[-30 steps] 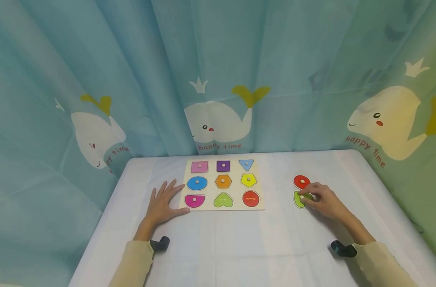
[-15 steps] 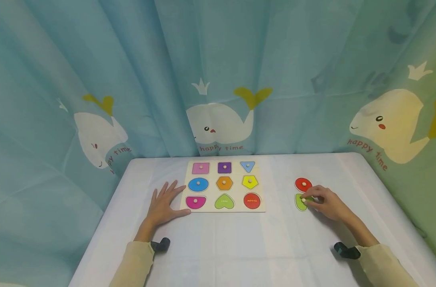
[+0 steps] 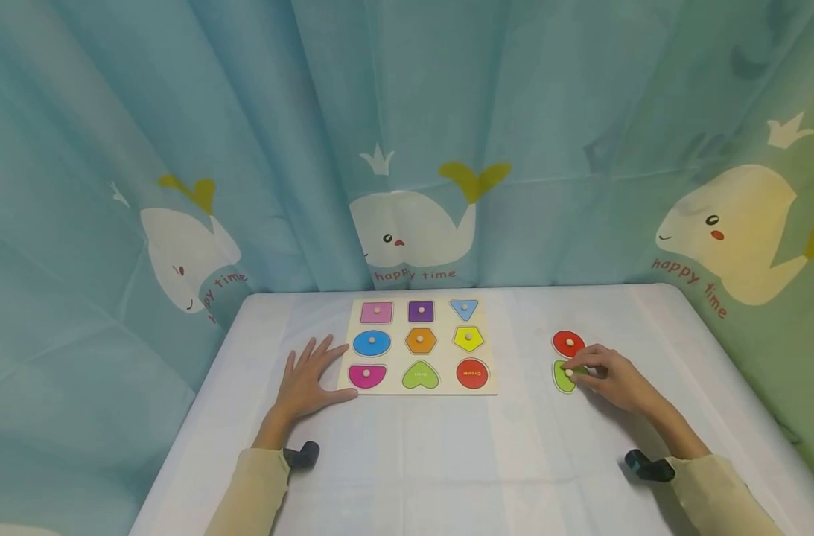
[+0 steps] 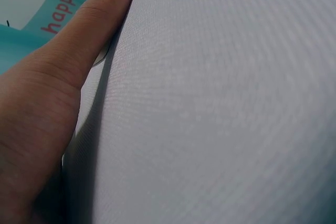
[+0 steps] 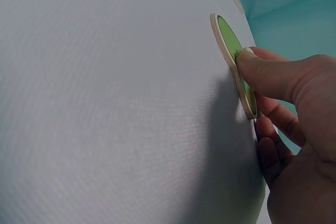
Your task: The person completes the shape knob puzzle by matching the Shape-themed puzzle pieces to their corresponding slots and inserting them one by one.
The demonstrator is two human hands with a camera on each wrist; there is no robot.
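In the head view, my right hand (image 3: 613,380) pinches the small knob of a green heart-shaped puzzle piece (image 3: 562,381) between thumb and forefinger. That piece lies on the white tabletop, partly covered by the fingers; the right wrist view shows the thumb (image 5: 268,74) against its green face. Just beyond it is a round red puzzle piece (image 3: 566,342) with a pale knob. My left hand (image 3: 304,383) lies spread at the left edge of the puzzle board (image 3: 444,357), its thumb and forefinger touching the board's side. In the left wrist view only the thumb (image 4: 86,38) and part of the palm show.
The board carries several knobbed shapes, among them a blue oval (image 3: 371,343) and a magenta half-round (image 3: 367,376). Its front row also has a printed green heart (image 3: 421,375) and red circle (image 3: 472,374) without knobs. A whale-print curtain (image 3: 541,223) hangs behind and beside the table.
The head view has shifted slightly, so everything appears a little further right. Both hands and the puzzle pieces otherwise keep nearly the same places.
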